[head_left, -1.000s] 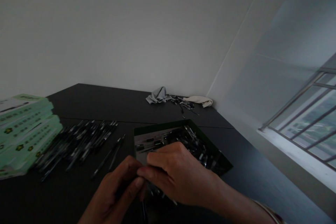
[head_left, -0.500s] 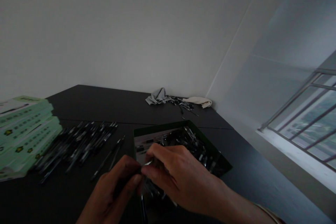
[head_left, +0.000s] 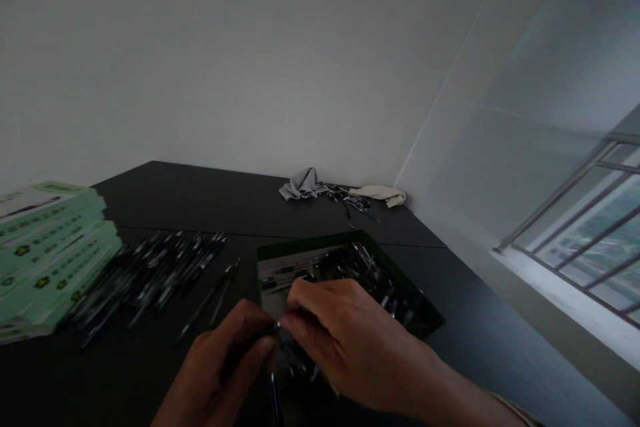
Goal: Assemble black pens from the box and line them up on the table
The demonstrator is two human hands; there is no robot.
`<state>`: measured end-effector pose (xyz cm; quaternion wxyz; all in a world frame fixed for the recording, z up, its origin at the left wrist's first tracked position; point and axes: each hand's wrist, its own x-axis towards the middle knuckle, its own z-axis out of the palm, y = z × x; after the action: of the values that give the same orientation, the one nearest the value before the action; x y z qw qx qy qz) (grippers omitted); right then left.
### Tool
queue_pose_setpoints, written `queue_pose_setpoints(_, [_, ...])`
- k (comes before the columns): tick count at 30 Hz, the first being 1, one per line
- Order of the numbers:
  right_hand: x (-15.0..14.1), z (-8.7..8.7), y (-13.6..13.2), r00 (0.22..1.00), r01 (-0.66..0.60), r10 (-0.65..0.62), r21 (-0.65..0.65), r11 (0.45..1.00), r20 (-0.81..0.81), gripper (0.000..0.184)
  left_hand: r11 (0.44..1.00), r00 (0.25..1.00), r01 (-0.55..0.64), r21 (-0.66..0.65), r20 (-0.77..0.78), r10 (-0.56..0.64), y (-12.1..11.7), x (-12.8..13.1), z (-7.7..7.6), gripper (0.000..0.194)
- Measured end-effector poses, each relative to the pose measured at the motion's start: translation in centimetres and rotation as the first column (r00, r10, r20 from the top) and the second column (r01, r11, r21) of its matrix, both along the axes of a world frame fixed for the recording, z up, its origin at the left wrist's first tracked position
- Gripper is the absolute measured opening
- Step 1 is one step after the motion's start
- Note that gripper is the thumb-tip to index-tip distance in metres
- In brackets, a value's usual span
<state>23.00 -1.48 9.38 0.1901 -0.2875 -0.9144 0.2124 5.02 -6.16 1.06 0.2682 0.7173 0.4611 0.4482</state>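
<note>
Over the near edge of the box, my left hand (head_left: 225, 360) pinches a slim dark pen part (head_left: 273, 328) between thumb and forefinger. My right hand (head_left: 340, 333) is closed at its end, fingertips together; whatever they grip is hidden. The two hands nearly touch. Just below them a glossy black pen-like rod (head_left: 275, 400) points toward me. Beneath and behind my right hand, the open dark green box (head_left: 300, 242) contains many loose pen parts (head_left: 367, 263), black and clear.
At left, green printed cartons (head_left: 55, 253) are stacked beside a spread of pens (head_left: 160, 267). Two pens (head_left: 210, 300) lie apart from it. Farther back on the black table (head_left: 215, 193) are a grey cloth (head_left: 303, 185), scattered parts (head_left: 353, 200) and a cream cloth (head_left: 383, 194).
My right fingertips have drawn slightly away from my left, and the silvery piece that showed between them is no longer visible. The whole view has shifted a little.
</note>
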Motion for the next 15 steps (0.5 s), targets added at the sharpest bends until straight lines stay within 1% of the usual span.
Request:
queue_pose_setpoints(2, [-0.1,0.1,0.0,1.000,-0.001,0.002,-0.022,1.000,0.013,0.024,0.999,0.999,0.008,0.047,-0.033,-0.006,-0.1,0.1,0.0,0.010])
queue_pose_setpoints(4, [-0.1,0.2,0.0,1.000,-0.008,0.008,-0.071,0.997,0.003,0.030,0.996,0.998,0.005,0.088,-0.055,0.000,-0.1,0.1,0.0,0.011])
queue_pose_setpoints(6, [-0.1,0.3,-0.1,0.999,-0.001,-0.003,-0.113,0.994,-0.037,0.024,0.996,0.998,-0.010,0.090,-0.057,0.016,-0.1,0.0,-0.1,0.011])
queue_pose_setpoints(7, [-0.1,0.3,-0.1,0.998,0.003,-0.009,-0.111,0.994,-0.057,0.018,0.997,0.998,-0.012,0.080,-0.057,0.016,-0.1,-0.1,-0.1,0.010])
queue_pose_setpoints(9, [0.0,0.2,-0.4,0.998,0.000,-0.005,-0.071,0.998,-0.070,0.009,0.998,0.998,-0.004,0.058,-0.060,0.007,0.0,-0.2,-0.3,0.010])
queue_pose_setpoints(11, [-0.1,0.1,-0.7,0.999,0.003,-0.006,-0.041,0.999,-0.054,0.006,0.998,0.998,-0.006,0.062,-0.064,0.010,0.0,-0.2,-0.5,0.010])
queue_pose_setpoints(12, [-0.2,0.0,-0.8,0.998,0.022,-0.025,-0.051,0.998,-0.054,0.006,0.997,0.998,-0.011,0.075,-0.064,0.016,-0.1,-0.1,-0.7,0.009])
queue_pose_setpoints(13, [-0.3,-0.1,-0.9,0.997,0.050,-0.055,-0.083,0.995,-0.062,0.006,0.996,0.997,-0.021,0.092,-0.067,0.027,-0.1,0.0,-0.8,0.009])
queue_pose_setpoints(15, [-0.5,-0.3,-1.0,0.987,0.116,-0.134,-0.194,0.974,-0.088,0.007,0.987,0.995,-0.054,0.153,-0.077,0.067,-0.2,0.3,-1.0,0.012])
